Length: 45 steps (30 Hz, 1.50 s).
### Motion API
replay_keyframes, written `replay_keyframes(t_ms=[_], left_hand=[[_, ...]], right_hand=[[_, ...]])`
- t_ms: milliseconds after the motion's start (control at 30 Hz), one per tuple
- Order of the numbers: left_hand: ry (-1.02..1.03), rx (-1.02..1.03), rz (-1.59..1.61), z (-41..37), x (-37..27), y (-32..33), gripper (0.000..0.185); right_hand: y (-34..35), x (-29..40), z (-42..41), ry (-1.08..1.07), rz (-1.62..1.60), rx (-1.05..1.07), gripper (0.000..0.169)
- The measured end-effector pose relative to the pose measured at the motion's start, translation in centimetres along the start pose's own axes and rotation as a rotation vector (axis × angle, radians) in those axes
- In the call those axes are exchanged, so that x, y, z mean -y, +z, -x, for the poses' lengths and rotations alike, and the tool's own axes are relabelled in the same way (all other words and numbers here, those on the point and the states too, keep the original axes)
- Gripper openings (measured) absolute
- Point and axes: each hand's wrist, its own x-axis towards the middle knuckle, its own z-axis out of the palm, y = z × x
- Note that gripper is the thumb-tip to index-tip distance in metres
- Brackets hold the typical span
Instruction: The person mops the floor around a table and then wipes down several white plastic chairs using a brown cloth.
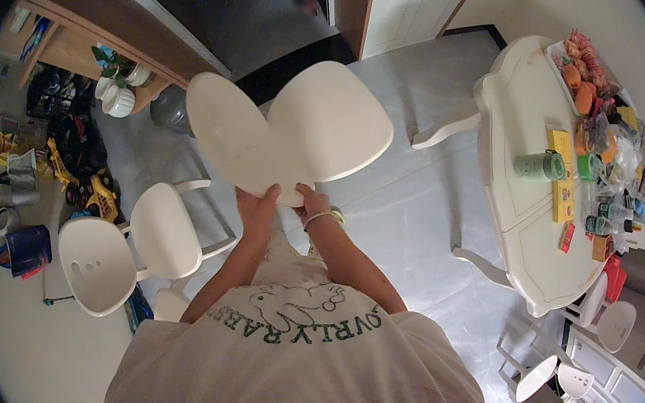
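Both my hands grip the near edge of a cream-white chair's rounded backrest (234, 136). My left hand (258, 212) has its thumb on the face of the backrest and its fingers out of sight underneath. Just to the right, my right hand (313, 203) grasps the same edge, with a band around its wrist. The chair's broad seat (332, 118) spreads out beyond the backrest, towards the dark doorway. Its legs are hidden from this angle.
A similar chair (168, 231) stands at the left. To the right, an ornate cream table (506, 182) carries a green cup (538, 166), bottles and bags. Wooden shelving (69, 52) with potted plants is at the upper left. More chairs (536, 376) stand at the lower right.
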Motion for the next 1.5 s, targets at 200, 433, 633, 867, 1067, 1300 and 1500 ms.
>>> replay_keyframes(t_ms=[200, 433, 633, 867, 1067, 1300, 1500], left_hand=[[-0.122, 0.268, 0.115, -3.7, -2.2, 6.8, 0.044], [-0.161, 0.693, 0.124, -10.8, -6.5, 13.7, 0.034], [-0.066, 0.887, -0.081, -18.6, -8.1, 18.9, 0.048], [0.031, 1.012, 0.103, -23.8, -7.8, 22.9, 0.054], [0.082, 1.117, 0.086, -24.7, -9.8, 28.5, 0.052], [0.319, 0.997, -0.127, -22.7, -11.8, 34.8, 0.053], [0.380, 0.826, -0.317, -21.7, -14.1, 40.8, 0.057]], right_hand=[[-2.0, 8.3, -3.6, -0.089, -0.088, -0.013, 0.027], [-4.7, 18.9, -7.4, -0.257, -0.252, 0.049, 0.020], [-1.4, 23.4, -10.1, -0.286, -0.379, -0.018, 0.016], [1.4, 29.0, -11.3, -0.269, -0.453, -0.055, 0.017], [-2.1, 33.9, -12.4, -0.247, -0.447, 0.023, 0.019], [-5.0, 37.9, -12.7, -0.356, -0.457, -0.013, 0.016], [-7.3, 41.8, -13.7, -0.383, -0.484, 0.072, 0.015]])
